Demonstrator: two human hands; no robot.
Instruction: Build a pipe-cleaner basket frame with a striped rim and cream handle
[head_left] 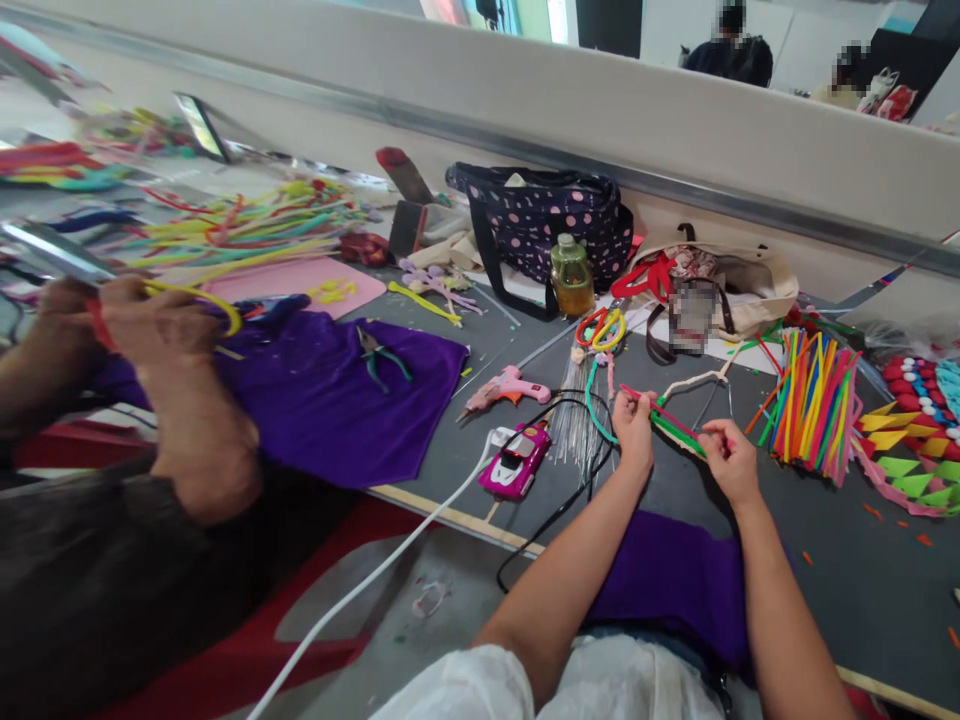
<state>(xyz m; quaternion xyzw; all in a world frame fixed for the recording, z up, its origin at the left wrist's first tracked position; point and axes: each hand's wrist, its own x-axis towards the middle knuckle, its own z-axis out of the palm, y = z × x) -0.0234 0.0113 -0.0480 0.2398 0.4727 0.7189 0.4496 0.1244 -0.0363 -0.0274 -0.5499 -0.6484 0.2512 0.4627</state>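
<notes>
Head view
Left hand (pixel 634 418): fingers pinch one end of the pipe cleaners (pixel 675 425), above the grey table (pixel 862 580).
Right hand (pixel 729 462): pinches the other end, beside the straws (pixel 814 405).
Nearby: glue gun (pixel 504 390), toy car (pixel 516 460).
Co-worker's hands (pixel 142 325): grip a yellow strip, far left.

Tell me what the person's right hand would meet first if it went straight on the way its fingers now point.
The right hand, pinching green and red pipe cleaners, points left toward the left hand. It would probably meet that hand's fingers first, since both grip the same strands, though depth is unclear.
</notes>
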